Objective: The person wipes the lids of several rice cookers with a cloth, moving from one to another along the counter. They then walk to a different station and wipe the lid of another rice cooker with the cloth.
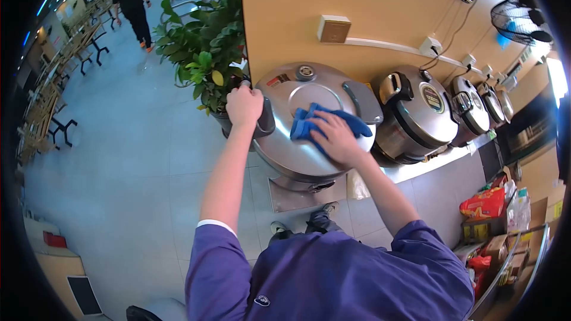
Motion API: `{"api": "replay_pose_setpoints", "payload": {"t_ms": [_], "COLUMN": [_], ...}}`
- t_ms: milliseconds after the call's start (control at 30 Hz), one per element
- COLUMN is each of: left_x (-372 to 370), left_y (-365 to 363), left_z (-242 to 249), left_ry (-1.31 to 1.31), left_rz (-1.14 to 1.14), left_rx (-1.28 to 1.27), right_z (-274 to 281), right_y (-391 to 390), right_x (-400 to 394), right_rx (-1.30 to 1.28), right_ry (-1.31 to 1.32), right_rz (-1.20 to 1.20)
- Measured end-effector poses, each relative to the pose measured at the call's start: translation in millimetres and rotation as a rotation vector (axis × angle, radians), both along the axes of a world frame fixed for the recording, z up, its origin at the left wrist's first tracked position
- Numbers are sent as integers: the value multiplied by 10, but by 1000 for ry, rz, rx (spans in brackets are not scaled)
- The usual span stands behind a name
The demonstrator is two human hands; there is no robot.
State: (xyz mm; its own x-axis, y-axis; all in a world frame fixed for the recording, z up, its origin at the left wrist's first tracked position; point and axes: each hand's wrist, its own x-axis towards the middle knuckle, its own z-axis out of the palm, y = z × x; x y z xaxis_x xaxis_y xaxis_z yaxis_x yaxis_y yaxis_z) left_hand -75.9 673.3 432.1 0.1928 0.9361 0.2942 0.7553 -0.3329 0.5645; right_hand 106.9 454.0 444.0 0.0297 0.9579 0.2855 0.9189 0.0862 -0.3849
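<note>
One lidded steel pot, blue cloth atop, planter holding plant

Seen from the chest, the left hand is at 11 o'clock, knuckles uppermost and fingers folded under in a grip. The bare left forearm runs almost straight out toward 12 o'clock, slightly inclined to 1. The right hand is at 12 o'clock, back up and palm down, its fingers loosely spread toward 10. The bare right forearm slants toward 10 or 11 o'clock, elbow outward.
</note>
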Motion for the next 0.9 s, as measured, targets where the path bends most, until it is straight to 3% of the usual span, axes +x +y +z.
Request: {"api": "replay_pose_setpoints", "payload": {"t_ms": [233, 333, 567, 800, 900], "left_x": [62, 23, 6, -8, -10], "left_y": [48, 45, -17, 13, 23], "left_z": [-105, -81, -10, -21, -30], "left_ry": [-52, 20, -42, -47, -60], "left_rz": [114, 51, 43, 72, 71], "left_rx": [68, -1, 4, -22, -3], "right_z": [-168, -171, -246, -136, -9], "right_y": [996, 1101, 968, 392, 4], "right_x": [483, 464, 395, 174, 82], "right_rx": [63, 20, 84, 235, 180], "right_ry": [-28, -44, -113, -102, -39], "right_rz": [-82, -166, -153, -30, 21]}}
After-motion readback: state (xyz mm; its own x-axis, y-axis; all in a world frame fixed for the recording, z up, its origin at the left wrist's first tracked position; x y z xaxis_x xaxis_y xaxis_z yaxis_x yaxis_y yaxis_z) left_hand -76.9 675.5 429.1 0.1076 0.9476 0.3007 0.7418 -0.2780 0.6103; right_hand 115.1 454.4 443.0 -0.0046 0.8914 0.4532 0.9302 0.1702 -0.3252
